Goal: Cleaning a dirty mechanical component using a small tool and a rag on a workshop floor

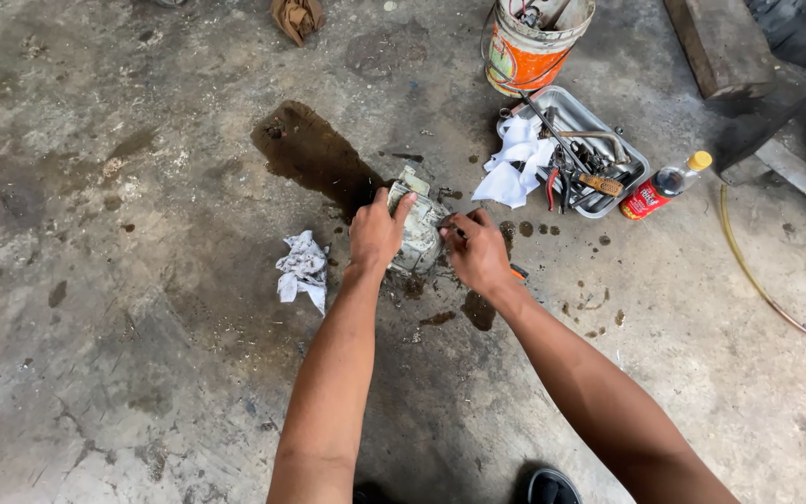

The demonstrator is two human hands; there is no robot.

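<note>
While perhaps tool-holding, right hand (478, 250); left hand (375, 233) grip round metal part (419, 229), rag (303, 268) beside.

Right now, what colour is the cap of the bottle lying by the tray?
Yellow, clearest in the head view: the bottle beside the metal tray.

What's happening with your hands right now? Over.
Left hand gripping grey metal part on floor. Right hand holding thin tool against it. Rag beside left hand, clear. Over.
</note>
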